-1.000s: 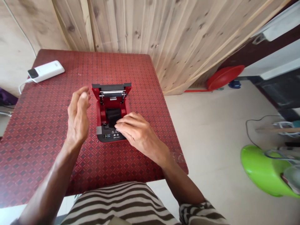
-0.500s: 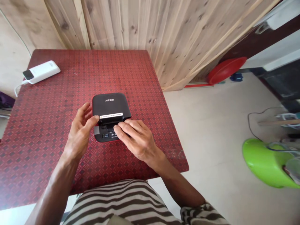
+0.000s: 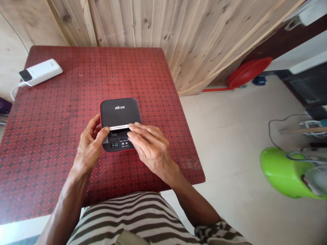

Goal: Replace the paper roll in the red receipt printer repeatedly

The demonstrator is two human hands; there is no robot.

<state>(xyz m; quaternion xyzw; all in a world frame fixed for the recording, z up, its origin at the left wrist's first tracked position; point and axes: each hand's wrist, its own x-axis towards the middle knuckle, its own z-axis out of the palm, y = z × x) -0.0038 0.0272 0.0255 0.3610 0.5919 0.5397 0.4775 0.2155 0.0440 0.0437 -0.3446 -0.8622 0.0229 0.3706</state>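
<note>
A small flat black device [image 3: 120, 116] with red sides lies on the patterned red table [image 3: 84, 81]. Its larger panel carries a white logo and a white label strip [image 3: 119, 127] along its near edge. Below the strip is a recessed area, then a printed strip with small icons and a port or switch. My left hand [image 3: 89, 143] grips the device's left side, thumb on top at the end of the label strip. The bunched fingers of my right hand [image 3: 152, 146] press at the right end of the strip and over the recess, hiding that corner.
A white power bank [image 3: 44, 72] with a cable lies at the table's far left corner. Behind the table rises a wooden plank wall [image 3: 143, 23]. On the floor to the right are a green stool [image 3: 283, 173] and a red basin [image 3: 249, 72].
The device's panel with the label strip has come down from a slight tilt and looks flatter. My right fingers have shifted up onto its edge; my left hand has closed in on the side.
</note>
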